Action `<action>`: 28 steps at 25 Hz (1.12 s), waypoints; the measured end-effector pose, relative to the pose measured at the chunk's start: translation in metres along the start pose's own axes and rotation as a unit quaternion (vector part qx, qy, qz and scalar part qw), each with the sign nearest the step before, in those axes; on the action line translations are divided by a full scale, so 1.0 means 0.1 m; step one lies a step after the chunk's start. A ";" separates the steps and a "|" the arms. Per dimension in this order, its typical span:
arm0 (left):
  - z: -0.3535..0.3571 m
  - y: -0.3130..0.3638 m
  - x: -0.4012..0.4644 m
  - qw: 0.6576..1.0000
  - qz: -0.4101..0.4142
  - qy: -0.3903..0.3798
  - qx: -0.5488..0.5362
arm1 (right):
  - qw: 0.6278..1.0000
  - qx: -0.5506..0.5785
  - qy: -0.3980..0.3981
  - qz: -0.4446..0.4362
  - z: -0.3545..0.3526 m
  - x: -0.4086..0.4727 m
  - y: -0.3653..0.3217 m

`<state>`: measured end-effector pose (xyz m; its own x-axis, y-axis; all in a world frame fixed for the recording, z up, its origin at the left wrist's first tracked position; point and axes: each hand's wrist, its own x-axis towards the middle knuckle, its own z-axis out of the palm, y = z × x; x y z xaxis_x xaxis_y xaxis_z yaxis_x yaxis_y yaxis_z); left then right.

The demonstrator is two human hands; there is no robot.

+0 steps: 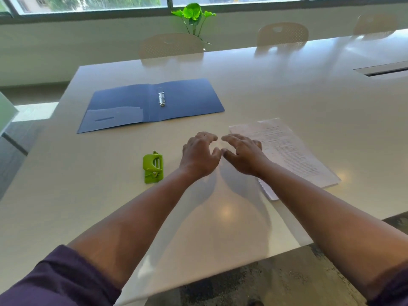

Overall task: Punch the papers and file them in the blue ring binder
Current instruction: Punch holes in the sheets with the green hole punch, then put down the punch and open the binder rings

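The blue ring binder (152, 104) lies open and flat on the white table (110, 195), its metal rings in the middle fold. A small green hole punch (153, 167) sits nearer to me, left of my hands. A stack of printed papers (291, 151) lies at the right. My left hand (199, 154) and my right hand (242, 153) hover side by side over the table between the punch and the papers, fingers loosely curled, holding nothing. The right hand's fingers reach over the papers' left edge.
Pale chairs (172, 45) stand along the table's far side, with a green plant (194, 16) behind them under the window. A cable slot (384, 70) is set into the table at the far right. The table's near edge runs diagonally below my forearms.
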<state>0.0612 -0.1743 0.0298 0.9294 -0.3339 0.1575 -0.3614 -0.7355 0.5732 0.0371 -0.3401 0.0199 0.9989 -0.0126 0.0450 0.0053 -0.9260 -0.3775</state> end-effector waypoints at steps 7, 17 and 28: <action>-0.67 -0.79 -0.31 0.990 -0.095 0.104 -0.022 | 0.993 0.000 -0.037 -0.111 0.32 0.21 -0.91; -0.77 -1.24 -0.53 0.904 -0.272 0.078 -0.321 | 0.982 0.046 -0.141 -0.116 0.70 0.30 -1.24; -1.22 -1.43 -0.83 0.902 -0.250 0.091 -0.341 | 0.972 0.080 -0.105 -0.193 0.67 0.27 -1.78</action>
<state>0.0447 0.0303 0.0330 0.9826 0.0863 -0.1642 0.1792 -0.2127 0.9605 0.0660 -0.1502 0.0266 0.9086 0.4167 0.0272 0.3711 -0.7758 -0.5103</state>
